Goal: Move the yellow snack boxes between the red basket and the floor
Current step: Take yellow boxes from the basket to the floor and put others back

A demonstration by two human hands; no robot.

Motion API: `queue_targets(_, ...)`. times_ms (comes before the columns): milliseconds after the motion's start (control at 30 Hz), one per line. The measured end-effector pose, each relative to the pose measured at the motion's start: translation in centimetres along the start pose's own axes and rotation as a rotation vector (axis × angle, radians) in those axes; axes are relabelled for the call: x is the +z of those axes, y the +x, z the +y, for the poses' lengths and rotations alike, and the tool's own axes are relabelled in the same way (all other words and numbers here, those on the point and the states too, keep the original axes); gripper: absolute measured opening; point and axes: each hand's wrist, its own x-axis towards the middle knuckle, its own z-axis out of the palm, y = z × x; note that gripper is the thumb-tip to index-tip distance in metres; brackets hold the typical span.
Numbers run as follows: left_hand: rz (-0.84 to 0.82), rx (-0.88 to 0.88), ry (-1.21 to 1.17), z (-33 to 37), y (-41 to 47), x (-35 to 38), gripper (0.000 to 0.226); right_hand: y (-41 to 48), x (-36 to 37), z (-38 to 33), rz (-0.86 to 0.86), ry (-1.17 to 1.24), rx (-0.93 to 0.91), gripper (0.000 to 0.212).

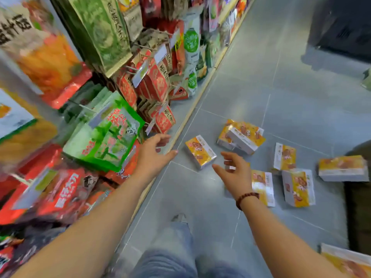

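Several yellow and white snack boxes lie scattered on the grey tiled floor (251, 81). The nearest box (200, 151) lies between my hands, a pair of stacked boxes (242, 137) sits just beyond it, and others (298, 187) lie further right. My left hand (155, 152) is stretched out with fingers apart, left of the nearest box and holding nothing. My right hand (233, 173) is also spread and empty, just right of that box, partly covering another box (263, 187). No red basket is in view.
A shop shelf (120, 87) packed with hanging snack bags runs along the left, its wooden base edge (184, 121) close to my left hand. My legs and shoe (178, 217) are at the bottom. A dark object (359, 197) stands at the right edge.
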Motion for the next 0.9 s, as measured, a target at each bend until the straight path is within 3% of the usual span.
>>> queue_targets(367, -0.147, -0.036, 0.045, -0.3, 17.5, 8.0, 0.042, 16.0, -0.1, 0.9, -0.002, -0.053, 0.164, 0.033)
queue_targets(733, -0.199, -0.141, 0.201, -2.4, 32.7, 16.3, 0.044, 33.2, 0.6, 7.3, -0.178, -0.116, 0.363, 0.039)
queue_targets(900, -0.282, -0.179, 0.236, -6.8, 36.8, 20.2, 0.044, 37.4, 3.3, 11.4, -0.146, -0.101, 0.423, 0.036)
